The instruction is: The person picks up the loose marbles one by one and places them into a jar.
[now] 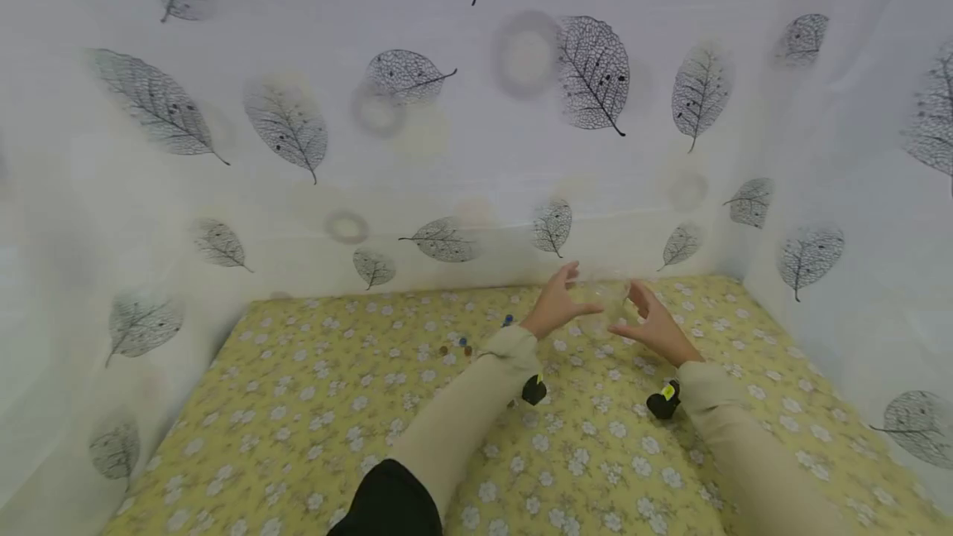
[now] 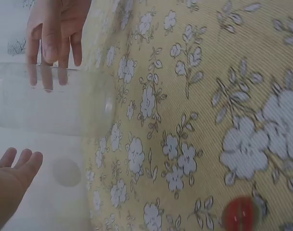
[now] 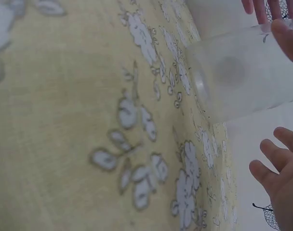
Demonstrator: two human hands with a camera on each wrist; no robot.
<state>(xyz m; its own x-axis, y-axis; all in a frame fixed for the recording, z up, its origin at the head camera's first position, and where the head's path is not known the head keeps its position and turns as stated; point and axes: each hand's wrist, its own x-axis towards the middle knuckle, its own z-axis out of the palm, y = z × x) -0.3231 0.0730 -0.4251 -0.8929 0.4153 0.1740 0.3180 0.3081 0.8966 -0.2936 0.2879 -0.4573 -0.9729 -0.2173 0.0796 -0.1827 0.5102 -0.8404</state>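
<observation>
A clear see-through cylinder (image 1: 609, 304), like a plain jar, stands upright near the back of the flowered cloth. In the head view my left hand (image 1: 554, 304) is at its left side and my right hand (image 1: 655, 327) at its right, thumbs spread from fingers. The left wrist view shows the jar (image 2: 55, 103) with a gap between it and my left hand (image 2: 14, 180). My right hand (image 3: 281, 168) likewise shows a gap from the jar's wall (image 3: 243, 72) in the right wrist view. Both hands' fingers are loosely bent around its sides.
Small blue balls (image 1: 463, 341) and brown balls (image 1: 443, 350) lie left of my left forearm. A red and green ball (image 2: 240, 214) sits at the left wrist view's lower edge. White leaf-printed sheets (image 1: 462, 164) wall in the yellow flowered cloth (image 1: 298, 420).
</observation>
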